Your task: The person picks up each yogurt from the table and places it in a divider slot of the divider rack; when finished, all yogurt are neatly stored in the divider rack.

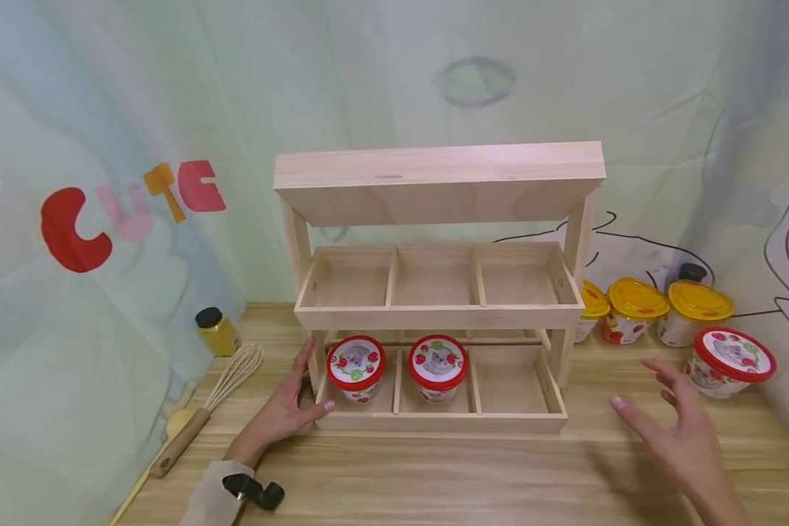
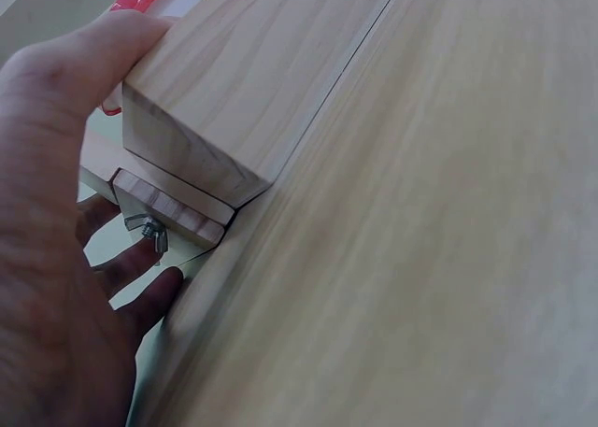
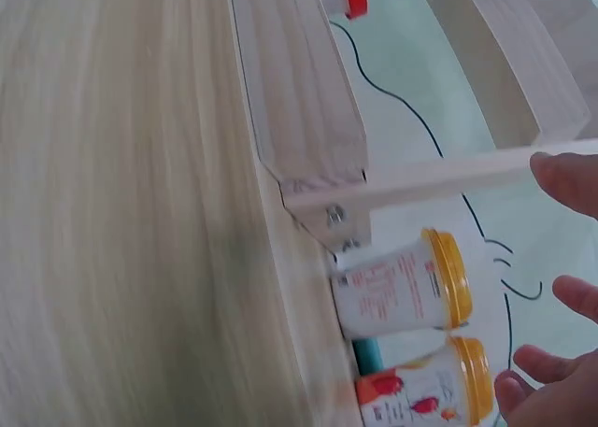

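Note:
A two-tier wooden rack (image 1: 439,318) stands on the table, its trays divided into compartments. My left hand (image 1: 283,409) grips the lower tray's left end, thumb at the front corner and fingers along the side by a wing nut (image 2: 149,229). Two red-lidded tubs with strawberry print sit in that tray: one tub (image 1: 356,365) in the left compartment, another tub (image 1: 437,365) in the middle one. My right hand (image 1: 680,431) hovers right of the rack, fingers spread and holding nothing. Just beyond it stands a third red-lidded tub (image 1: 730,361).
Several yellow-lidded tubs (image 1: 634,310) stand behind the rack's right side, near a black cap (image 1: 692,272). On the left lie a whisk (image 1: 204,413) and a yellow jar with a black lid (image 1: 217,331). A printed cloth (image 1: 394,95) hangs around the table.

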`<action>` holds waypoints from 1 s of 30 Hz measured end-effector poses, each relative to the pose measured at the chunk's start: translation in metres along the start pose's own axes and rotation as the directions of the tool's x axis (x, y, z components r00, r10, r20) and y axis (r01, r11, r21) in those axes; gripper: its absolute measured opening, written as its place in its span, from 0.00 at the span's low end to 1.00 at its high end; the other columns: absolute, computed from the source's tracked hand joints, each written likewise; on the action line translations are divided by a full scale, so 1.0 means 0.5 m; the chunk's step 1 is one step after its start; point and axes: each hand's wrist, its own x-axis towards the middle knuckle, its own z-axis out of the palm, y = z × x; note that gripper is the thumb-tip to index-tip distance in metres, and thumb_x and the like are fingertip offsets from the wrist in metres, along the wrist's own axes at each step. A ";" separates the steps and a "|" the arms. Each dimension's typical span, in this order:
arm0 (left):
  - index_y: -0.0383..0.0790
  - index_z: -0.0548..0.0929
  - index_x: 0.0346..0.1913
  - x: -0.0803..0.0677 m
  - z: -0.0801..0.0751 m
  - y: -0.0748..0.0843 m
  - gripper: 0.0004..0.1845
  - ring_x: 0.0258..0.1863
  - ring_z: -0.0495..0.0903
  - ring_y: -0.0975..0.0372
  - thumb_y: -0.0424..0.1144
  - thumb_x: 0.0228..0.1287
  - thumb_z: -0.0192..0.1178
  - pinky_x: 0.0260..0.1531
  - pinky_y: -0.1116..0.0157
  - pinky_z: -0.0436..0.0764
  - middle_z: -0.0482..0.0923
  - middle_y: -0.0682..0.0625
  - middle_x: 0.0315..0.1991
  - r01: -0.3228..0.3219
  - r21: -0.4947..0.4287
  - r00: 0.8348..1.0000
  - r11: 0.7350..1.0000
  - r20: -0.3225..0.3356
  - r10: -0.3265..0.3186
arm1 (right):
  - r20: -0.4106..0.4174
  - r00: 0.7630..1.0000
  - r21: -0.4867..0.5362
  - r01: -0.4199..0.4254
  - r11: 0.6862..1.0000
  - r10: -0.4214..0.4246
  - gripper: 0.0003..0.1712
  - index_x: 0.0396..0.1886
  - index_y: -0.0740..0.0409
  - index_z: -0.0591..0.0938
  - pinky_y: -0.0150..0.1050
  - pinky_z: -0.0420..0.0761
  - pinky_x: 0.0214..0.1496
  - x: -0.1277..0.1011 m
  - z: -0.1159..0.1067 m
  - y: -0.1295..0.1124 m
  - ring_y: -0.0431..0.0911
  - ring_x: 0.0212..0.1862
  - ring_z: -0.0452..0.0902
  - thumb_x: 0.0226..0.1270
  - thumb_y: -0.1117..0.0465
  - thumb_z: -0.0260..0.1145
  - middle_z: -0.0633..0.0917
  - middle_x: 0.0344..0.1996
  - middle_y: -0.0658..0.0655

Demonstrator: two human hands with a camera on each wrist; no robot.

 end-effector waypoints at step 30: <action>0.54 0.37 0.89 -0.001 -0.002 0.003 0.66 0.80 0.60 0.26 0.41 0.62 0.77 0.73 0.25 0.65 0.44 0.27 0.87 0.015 -0.001 1.000 1.000 0.006 -0.015 | -0.177 0.926 -0.046 -0.347 0.937 0.334 0.54 0.89 0.58 0.49 0.71 0.45 0.88 0.065 -0.073 0.064 0.71 0.86 0.44 0.76 0.47 0.68 0.50 0.87 0.71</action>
